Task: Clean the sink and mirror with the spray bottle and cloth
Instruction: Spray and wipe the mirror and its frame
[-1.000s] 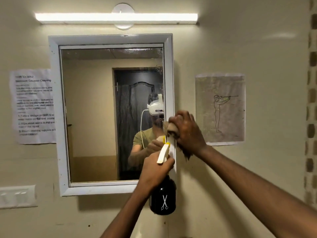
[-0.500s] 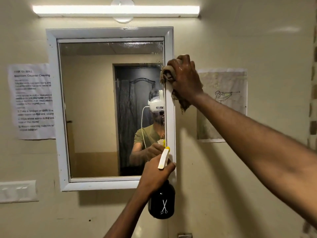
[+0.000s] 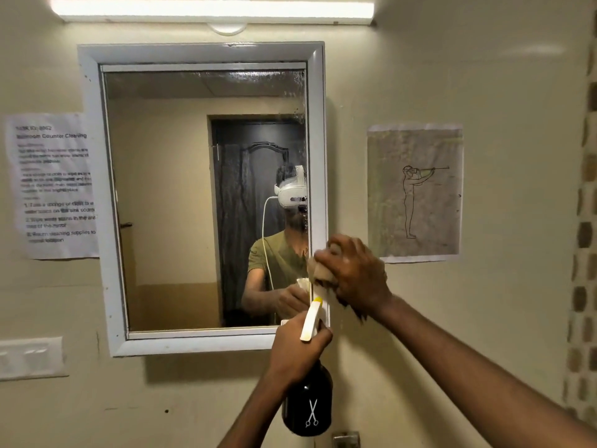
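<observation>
step: wiping mirror (image 3: 181,202) frame, right of centre | right hand (image 3: 357,278) bunched on cloth (image 3: 321,270) | left hand (image 3: 295,347) wrapped round spray bottle (image 3: 308,404), lower centre | advice: press flat, overlap strokes, chase streaks upper right

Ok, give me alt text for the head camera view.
The right hand presses a cloth against the right side of a white-framed wall mirror, while the left hand holds a black spray bottle just below.
</observation>
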Tool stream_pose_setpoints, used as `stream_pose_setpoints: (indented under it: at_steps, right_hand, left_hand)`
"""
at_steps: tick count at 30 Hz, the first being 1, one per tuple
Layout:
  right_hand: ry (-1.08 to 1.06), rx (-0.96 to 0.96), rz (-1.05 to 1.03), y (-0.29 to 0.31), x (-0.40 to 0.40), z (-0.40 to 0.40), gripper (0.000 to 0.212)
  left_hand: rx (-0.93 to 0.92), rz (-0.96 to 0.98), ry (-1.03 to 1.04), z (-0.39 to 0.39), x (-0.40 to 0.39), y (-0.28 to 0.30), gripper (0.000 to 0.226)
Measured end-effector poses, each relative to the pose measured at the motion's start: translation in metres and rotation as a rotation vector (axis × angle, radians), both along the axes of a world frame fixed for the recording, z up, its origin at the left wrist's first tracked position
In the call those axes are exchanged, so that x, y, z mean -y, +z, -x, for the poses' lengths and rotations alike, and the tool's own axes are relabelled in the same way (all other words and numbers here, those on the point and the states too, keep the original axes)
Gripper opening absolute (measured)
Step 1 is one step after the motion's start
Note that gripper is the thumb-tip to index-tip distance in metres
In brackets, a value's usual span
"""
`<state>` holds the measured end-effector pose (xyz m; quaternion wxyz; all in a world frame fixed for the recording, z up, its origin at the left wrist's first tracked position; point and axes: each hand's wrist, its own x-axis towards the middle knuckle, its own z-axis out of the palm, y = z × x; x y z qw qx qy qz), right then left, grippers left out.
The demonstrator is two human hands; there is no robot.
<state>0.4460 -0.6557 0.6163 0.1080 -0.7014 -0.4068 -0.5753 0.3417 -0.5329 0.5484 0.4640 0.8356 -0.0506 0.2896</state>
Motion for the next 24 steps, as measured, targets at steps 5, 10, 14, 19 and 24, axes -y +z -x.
stream_pose_setpoints:
  at_steps: [5,10,14,19,24]
  right_hand:
    - [-0.023,-0.050,-0.254,0.127,-0.019,0.001,0.031]
    - [-0.074,0.002,-0.216,0.157,-0.018,-0.009,0.027]
    - [0.016,-0.070,-0.243,0.080,-0.020,-0.002,0.035]
    - [0.003,-0.122,-0.116,-0.036,-0.007,0.004,0.031]
    - [-0.010,-0.125,-0.004,-0.065,0.002,0.007,0.039]
  left_hand:
    - [0.025,0.029,0.052,0.001,0.000,0.008,0.032]
    - [0.051,0.005,-0.010,0.005,0.000,0.012,0.032]
    - [0.056,0.047,0.029,0.005,0.000,-0.001,0.032]
    - [-0.010,-0.002,0.015,0.010,-0.002,-0.023,0.024]
    - [-0.033,-0.010,0.002,0.014,-0.003,-0.034,0.018]
